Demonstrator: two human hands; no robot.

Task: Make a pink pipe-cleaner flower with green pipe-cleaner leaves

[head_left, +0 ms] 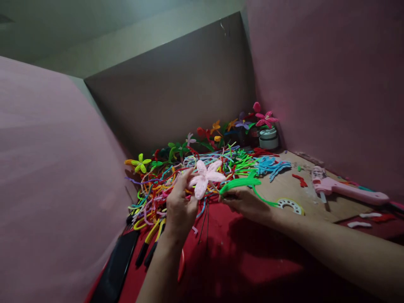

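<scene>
Their left fingers (184, 182) hold the pink flower (205, 178); just right of it, right fingers (234, 203) pinch a green leaf lying sideways

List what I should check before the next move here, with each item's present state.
1. Left hand firmly on the flower: cannot tell; fingers are at its left petals, but their grip is unclear.
2. Green piece in the right hand: ok.
3. Glue gun away from both hands: ok; it lies to the right on the cardboard.
4. Glue gun hot: cannot tell; nothing visible settles it.
5. Pipe cleaners left of the flower sorted by colour: not ok; colours are mixed.
</scene>
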